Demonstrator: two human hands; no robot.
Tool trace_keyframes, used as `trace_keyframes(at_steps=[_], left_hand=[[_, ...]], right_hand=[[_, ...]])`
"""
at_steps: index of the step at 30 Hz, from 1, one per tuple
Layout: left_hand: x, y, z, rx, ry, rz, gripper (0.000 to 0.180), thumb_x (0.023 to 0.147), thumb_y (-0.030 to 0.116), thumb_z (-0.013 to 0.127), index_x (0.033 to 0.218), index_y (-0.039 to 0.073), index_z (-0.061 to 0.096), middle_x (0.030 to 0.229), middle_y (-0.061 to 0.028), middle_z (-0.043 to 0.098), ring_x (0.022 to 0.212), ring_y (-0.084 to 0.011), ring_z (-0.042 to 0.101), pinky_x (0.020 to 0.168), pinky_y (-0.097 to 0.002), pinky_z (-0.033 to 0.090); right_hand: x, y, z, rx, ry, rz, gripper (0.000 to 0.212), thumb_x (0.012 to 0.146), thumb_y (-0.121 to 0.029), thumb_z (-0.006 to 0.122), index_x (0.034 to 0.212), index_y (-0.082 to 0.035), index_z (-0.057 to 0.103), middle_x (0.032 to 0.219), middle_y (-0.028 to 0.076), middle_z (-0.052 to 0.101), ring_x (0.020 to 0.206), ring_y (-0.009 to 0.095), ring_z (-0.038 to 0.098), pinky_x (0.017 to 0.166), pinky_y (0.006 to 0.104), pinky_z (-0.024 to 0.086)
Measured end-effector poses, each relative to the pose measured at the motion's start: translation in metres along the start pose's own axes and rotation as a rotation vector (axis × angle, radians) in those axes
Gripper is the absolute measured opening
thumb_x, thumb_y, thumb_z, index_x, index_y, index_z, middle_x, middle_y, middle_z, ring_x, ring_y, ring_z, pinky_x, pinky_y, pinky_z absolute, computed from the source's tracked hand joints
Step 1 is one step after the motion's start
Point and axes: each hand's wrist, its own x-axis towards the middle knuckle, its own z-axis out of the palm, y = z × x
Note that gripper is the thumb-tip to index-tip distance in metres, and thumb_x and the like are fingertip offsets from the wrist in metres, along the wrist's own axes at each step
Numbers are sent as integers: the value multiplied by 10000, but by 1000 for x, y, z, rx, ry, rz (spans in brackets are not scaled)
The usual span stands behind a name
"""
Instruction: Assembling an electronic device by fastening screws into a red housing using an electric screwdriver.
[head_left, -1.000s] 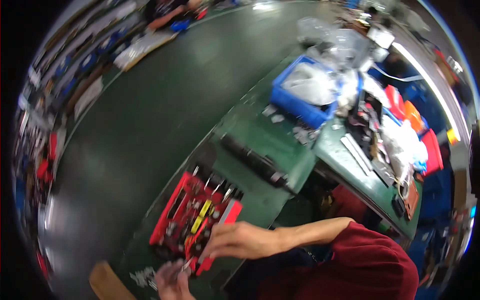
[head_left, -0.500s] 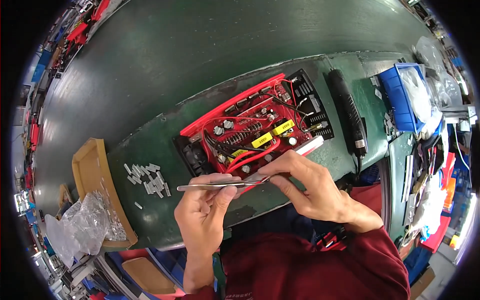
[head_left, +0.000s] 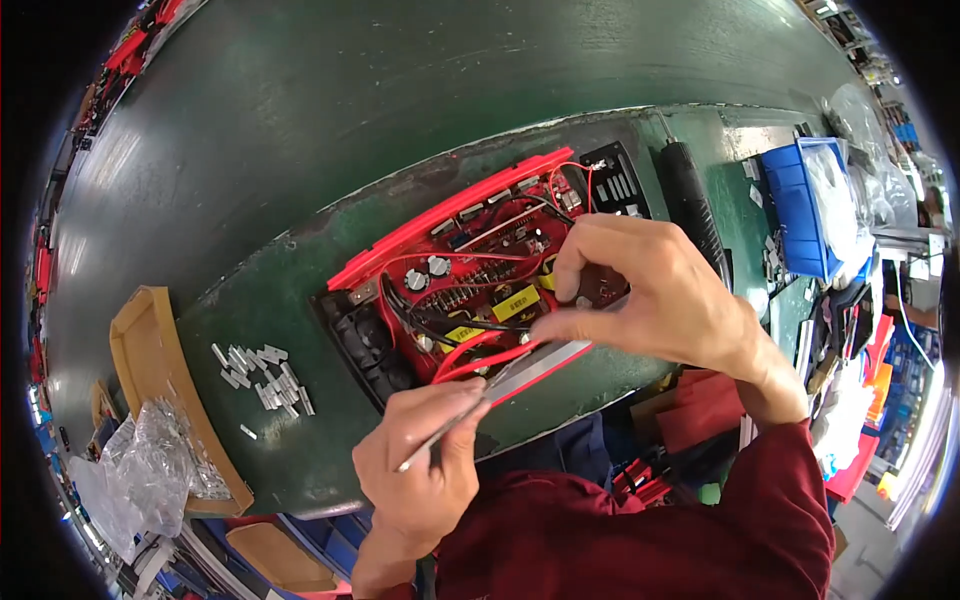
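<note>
In front of me lies a device in an opened red housing, tilted up to the right, with a red circuit board, yellow-wrapped parts and loose red and black wires. My left hand grips slim metal tweezers near the housing's near edge. Their tips point up and right towards thick red wires. Over the board's right half hovers my right hand, thumb and forefinger curved and apart. It covers part of the board and of the black slotted end panel. Whether it touches a wire cannot be made out.
Small silver metal pieces lie left of the device, beside a cardboard tray with clear plastic bags. At the right are a black corded power screwdriver and a blue bin with white plastic bags.
My right hand has left the tweezers' tips, moved up over the board and spread its fingers. My left hand has dropped slightly and the tweezers now slant. The device appears further left in view.
</note>
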Motion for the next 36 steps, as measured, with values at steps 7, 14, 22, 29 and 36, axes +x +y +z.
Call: trace_keyframes(at_steps=[7,14,22,29,36], left_hand=[[0,-7,0,120,-67,73,279,792,-9,794,1023,46,647,899,-89,747,774,-213,733,645,-278,568],[6,-13,7,162,-123,99,301,787,9,801,1046,55,654,897,-61,743,746,-200,720,617,-263,540],[14,-6,14,246,-139,106,293,779,29,810,1035,53,670,889,-55,727,694,-203,679,581,-285,511],[5,-4,6,283,-121,93,287,778,27,810,1033,45,678,890,-58,725,698,-212,680,591,-291,516],[8,-7,18,227,-128,174,234,791,-42,768,993,21,669,894,-92,736,719,-240,697,629,-313,540]], right_hand=[[5,7,7,-48,-38,-60,364,617,-123,898,826,-49,609,772,43,588,651,216,599,569,330,494],[11,7,9,8,-61,46,304,647,-23,833,841,-47,600,772,44,587,606,207,582,540,325,470],[4,13,9,25,-28,39,291,673,-20,836,871,-39,624,759,50,578,624,184,574,546,316,463],[-70,12,-9,-51,478,185,314,804,-2,763,1103,-14,669,922,59,592,770,152,574,718,281,462],[-135,56,13,-562,700,608,565,859,-156,759,1377,-67,551,1177,166,610,1075,312,594,899,370,476]])
